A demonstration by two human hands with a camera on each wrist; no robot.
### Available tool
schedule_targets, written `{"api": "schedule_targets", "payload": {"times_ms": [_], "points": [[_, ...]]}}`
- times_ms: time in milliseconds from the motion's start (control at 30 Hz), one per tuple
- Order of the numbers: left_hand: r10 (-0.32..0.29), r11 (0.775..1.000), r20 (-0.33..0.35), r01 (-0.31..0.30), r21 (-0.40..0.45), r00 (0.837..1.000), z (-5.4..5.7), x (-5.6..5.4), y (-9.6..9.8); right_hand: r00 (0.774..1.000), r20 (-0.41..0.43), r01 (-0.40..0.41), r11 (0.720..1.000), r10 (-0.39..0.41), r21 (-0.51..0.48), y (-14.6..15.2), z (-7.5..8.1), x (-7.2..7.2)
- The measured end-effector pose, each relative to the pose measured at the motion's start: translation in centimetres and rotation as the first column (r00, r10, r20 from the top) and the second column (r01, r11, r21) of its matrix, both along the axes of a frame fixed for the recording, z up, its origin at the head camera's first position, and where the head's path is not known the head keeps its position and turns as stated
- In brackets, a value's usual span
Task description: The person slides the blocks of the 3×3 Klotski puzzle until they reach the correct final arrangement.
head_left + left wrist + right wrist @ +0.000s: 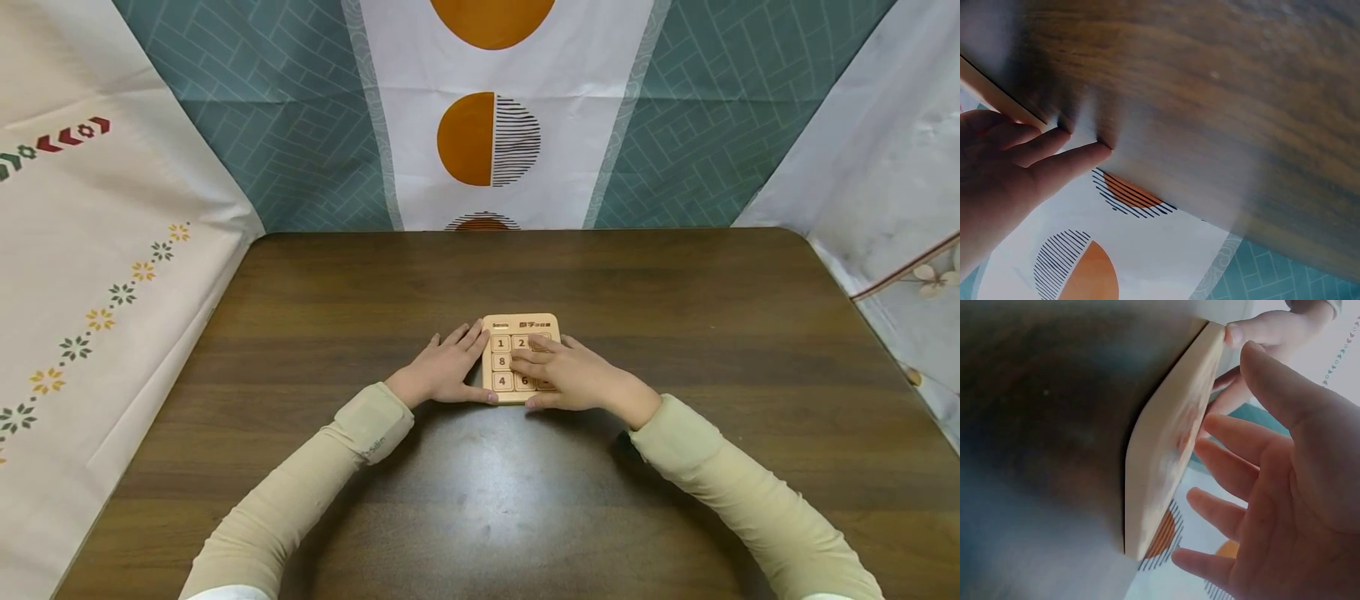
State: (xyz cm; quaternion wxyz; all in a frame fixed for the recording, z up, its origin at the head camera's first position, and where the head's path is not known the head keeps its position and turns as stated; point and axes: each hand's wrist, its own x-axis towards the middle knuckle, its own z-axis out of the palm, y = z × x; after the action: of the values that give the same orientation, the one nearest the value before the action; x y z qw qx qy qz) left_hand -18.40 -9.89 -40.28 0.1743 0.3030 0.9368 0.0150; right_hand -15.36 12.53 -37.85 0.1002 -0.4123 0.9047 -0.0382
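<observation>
A light wooden number sliding puzzle [501, 362] lies flat on the table, its square tiles marked with dark numerals; 1, 2, 8, 4 and 6 can be read. Along its left edge rests my left hand [450, 367], fingers straight, with the thumb by the lower left corner. My right hand [573, 375] spreads over the right part of the tiles and hides several of them. In the right wrist view, its fingers [1263, 437] extend over the puzzle's face, thumb apart. The left wrist view shows left fingertips [1100, 150] down at the table beside the puzzle's edge.
The dark brown wooden table [337, 283] has a patterned cloth [300, 108] hanging behind its far edge. Pale fabric [90, 275] hangs on the left and more fabric [885, 167] on the right. Both forearms wear cream sleeves [285, 492] with wrist bands.
</observation>
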Motion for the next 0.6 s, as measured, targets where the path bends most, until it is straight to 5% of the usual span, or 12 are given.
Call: {"api": "schedule_targets", "payload": {"times_ms": [600], "points": [[0.007,1.000,0.013,-0.007,-0.011,1.000,0.2,0.1,0.1,1.000,0.028,0.000,1.000,-0.001,0.025,0.7,-0.3,-0.1]]}}
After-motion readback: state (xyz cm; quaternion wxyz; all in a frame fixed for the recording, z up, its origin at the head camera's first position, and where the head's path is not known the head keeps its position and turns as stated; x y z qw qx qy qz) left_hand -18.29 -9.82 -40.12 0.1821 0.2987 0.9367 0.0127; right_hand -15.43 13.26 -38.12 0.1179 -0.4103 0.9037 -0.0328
